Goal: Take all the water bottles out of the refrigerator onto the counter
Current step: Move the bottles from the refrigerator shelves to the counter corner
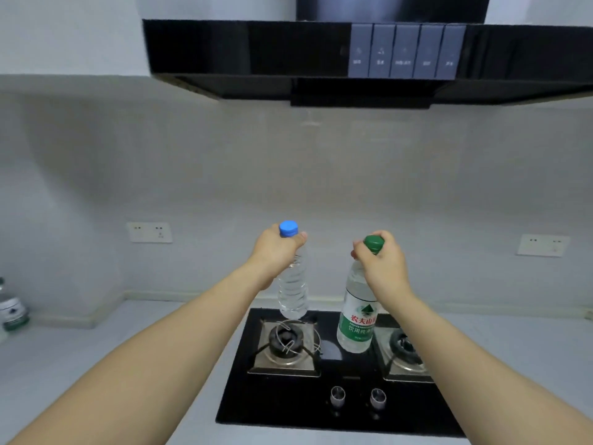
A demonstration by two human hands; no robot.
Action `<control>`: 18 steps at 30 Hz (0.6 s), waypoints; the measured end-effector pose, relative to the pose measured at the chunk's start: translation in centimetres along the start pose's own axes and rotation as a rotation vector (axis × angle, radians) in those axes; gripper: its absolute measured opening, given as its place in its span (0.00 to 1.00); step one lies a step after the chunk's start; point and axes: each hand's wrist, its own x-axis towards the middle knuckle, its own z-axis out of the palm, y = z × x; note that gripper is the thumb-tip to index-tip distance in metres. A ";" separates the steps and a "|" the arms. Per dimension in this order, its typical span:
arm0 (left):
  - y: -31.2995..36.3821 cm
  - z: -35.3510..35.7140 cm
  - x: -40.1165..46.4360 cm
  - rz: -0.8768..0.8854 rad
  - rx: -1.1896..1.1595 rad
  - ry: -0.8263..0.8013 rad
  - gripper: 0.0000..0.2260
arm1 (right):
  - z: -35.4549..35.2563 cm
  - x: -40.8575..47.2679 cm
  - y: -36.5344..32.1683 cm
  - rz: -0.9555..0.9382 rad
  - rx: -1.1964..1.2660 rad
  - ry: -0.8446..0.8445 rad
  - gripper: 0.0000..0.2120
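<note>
Both hands grip upright bottles by the neck: left hand (276, 248) the blue-capped bottle (293, 284), right hand (383, 264) the green-capped bottle (357, 316), hanging above the stove (288, 399) (bare tabletop (112, 364) lies leftward, nearer the left hand).

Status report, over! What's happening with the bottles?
Left hand grips blue-capped clear bottle. Right hand grips green-capped labelled bottle. Both above black gas stove.

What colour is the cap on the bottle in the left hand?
Blue cap, gripped by the left hand; head view.
</note>
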 end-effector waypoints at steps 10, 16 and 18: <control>-5.4 -16.2 0.4 -0.113 -0.006 0.167 0.09 | 15.2 -3.0 -2.7 0.020 0.063 -0.127 0.05; -8.4 -22.1 1.7 -0.160 -0.055 0.238 0.12 | 22.5 -2.7 -3.2 0.005 0.057 -0.237 0.05; -9.5 -23.9 2.5 -0.200 -0.063 0.266 0.14 | 25.1 -2.1 -3.2 0.010 0.072 -0.269 0.06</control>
